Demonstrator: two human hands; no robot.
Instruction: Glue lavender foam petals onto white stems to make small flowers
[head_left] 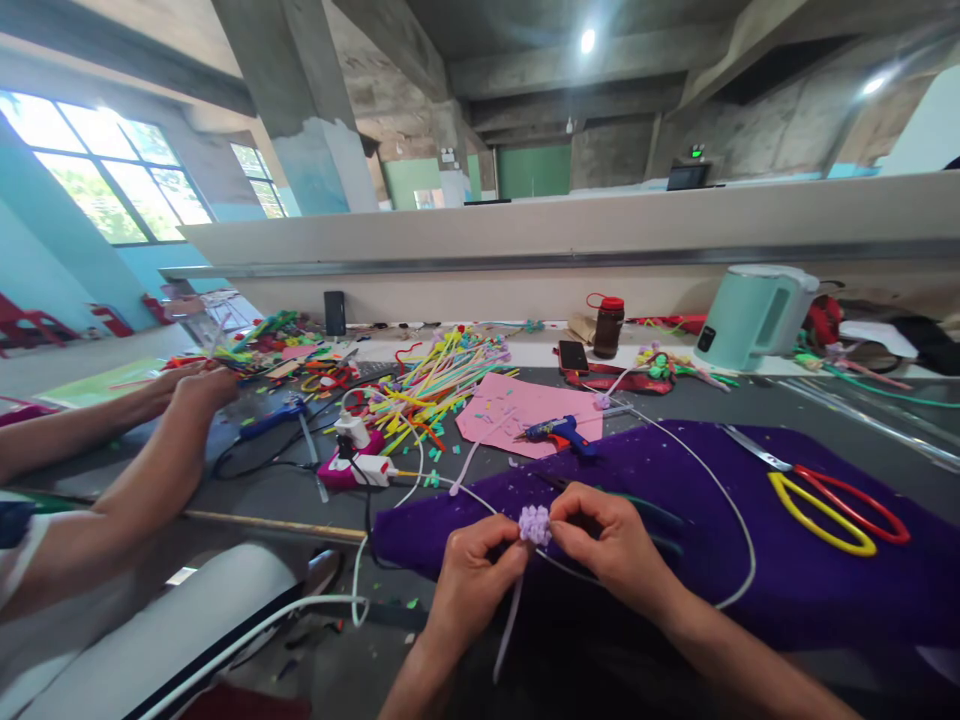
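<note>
A small bumpy lilac flower piece [535, 525] is held up between my two hands, above the near edge of a purple cloth [675, 470]. From it a pale lilac stem [508, 632] hangs down. My left hand [480, 575] pinches the piece at its left side. On the right side, the thumb and fingers of my right hand [611, 545] are closed on its edge. Beyond the hands, a blue glue gun [564, 432] rests on a pink sheet [491, 405]. Scissors with red and yellow handles [821, 490] lie on the cloth at the right.
Colourful stems [446, 375] are heaped at the middle back. A power strip [360, 470] with cables sits left of the cloth, and a white cord loops across it. Another person's forearms [161, 440] reach in at left. A kettle [754, 318] and bottle [608, 328] stand behind.
</note>
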